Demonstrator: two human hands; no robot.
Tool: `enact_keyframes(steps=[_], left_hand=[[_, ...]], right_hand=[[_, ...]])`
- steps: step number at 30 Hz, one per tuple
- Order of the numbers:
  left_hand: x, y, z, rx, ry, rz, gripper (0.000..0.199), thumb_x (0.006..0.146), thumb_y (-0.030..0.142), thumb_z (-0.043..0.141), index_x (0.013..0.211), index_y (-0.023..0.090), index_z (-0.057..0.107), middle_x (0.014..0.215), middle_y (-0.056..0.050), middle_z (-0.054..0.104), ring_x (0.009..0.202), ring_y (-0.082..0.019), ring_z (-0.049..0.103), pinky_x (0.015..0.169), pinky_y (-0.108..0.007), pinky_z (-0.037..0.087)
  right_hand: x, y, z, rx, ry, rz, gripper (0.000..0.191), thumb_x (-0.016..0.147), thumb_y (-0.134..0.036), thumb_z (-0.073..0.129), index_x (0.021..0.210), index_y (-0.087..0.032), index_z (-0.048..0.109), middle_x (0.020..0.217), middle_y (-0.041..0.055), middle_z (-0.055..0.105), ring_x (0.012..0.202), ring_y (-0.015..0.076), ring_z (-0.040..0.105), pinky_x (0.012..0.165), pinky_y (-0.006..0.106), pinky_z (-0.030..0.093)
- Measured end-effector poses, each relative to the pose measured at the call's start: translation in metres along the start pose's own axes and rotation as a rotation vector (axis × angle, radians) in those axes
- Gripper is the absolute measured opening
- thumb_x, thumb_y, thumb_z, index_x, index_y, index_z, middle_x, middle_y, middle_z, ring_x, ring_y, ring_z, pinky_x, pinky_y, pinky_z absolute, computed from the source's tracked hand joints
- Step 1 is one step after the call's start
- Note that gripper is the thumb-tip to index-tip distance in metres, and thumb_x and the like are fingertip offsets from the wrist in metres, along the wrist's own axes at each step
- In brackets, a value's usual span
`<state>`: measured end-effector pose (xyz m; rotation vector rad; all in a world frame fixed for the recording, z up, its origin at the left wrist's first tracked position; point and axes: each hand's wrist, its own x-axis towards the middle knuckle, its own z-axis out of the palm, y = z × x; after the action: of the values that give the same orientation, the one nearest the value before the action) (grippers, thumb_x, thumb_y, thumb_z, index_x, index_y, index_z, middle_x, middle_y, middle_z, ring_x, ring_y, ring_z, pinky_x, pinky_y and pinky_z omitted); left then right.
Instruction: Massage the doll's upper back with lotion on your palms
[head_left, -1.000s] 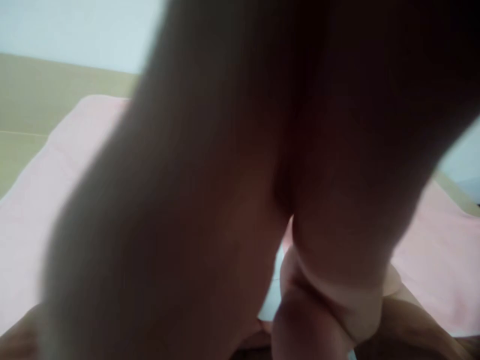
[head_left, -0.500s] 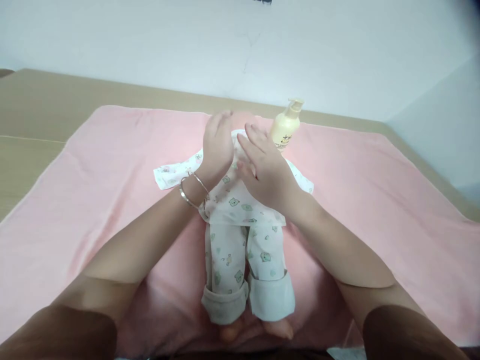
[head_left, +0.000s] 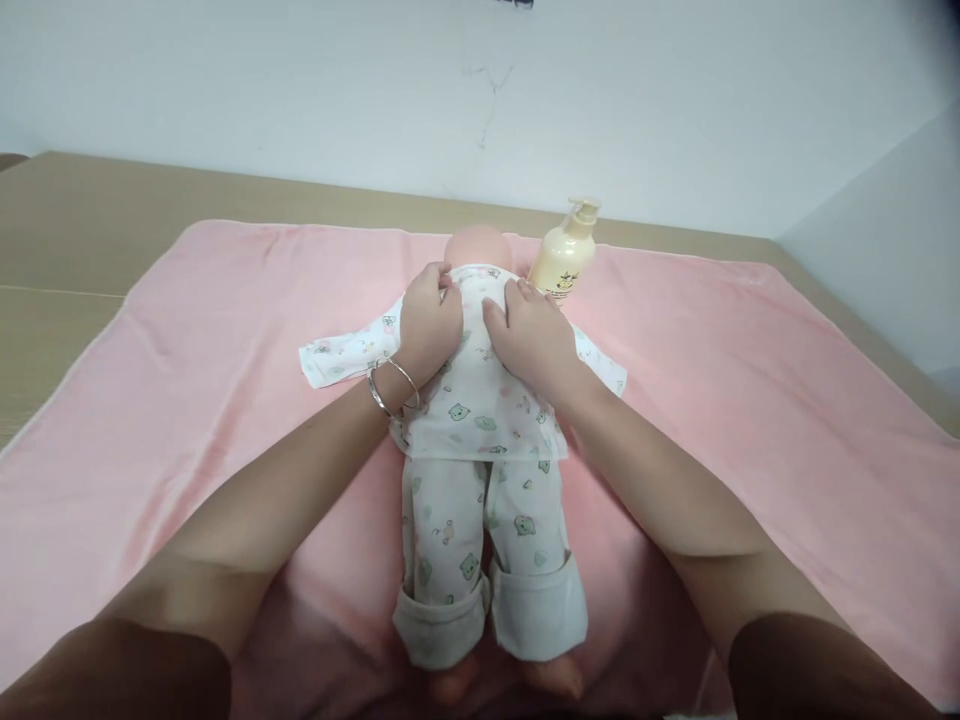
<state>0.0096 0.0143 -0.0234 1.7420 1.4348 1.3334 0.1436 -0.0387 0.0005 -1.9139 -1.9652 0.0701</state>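
Observation:
A baby doll [head_left: 480, 405] lies lengthwise in front of me in a white patterned top and matching trousers with turned-up cuffs. Its bare head [head_left: 478, 247] points away, and no face shows. My left hand [head_left: 431, 320], with a silver bangle on the wrist, is curled round the doll's left-side shoulder area. On the opposite shoulder my right hand [head_left: 534, 335] rests likewise, its fingers bent over the top and its thumb towards the middle. Both hands touch the top's cloth; their fingertips are partly hidden. A pale yellow pump bottle [head_left: 564, 262] stands just beyond my right hand.
Under the doll a pink blanket [head_left: 720, 400] is spread, with some creases on its left. It covers most of a wooden table [head_left: 97, 215]. Behind the table rises a white wall [head_left: 315, 90] with thin cracks.
Both hands have come down from above the doll's chest-level area onto its shoulders, and their outstretched fingers have bent. The doll's head now shows more. The bottle has stayed put.

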Motion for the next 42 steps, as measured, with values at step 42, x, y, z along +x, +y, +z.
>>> enact_keyframes(steps=[42], left_hand=[[-0.004,0.000,-0.003,0.089,-0.046,0.047,0.029,0.088,0.016,0.042,0.104,0.023,0.066,0.113,-0.005,0.075,0.110,-0.022,0.066,0.105,-0.040,0.054]], right_hand=[[-0.003,-0.007,-0.001,0.076,-0.122,-0.273,0.059,0.100,-0.027,0.033,0.156,-0.009,0.041,0.168,0.0139,0.033,0.159,0.0309,0.023,0.130,0.058,0.020]])
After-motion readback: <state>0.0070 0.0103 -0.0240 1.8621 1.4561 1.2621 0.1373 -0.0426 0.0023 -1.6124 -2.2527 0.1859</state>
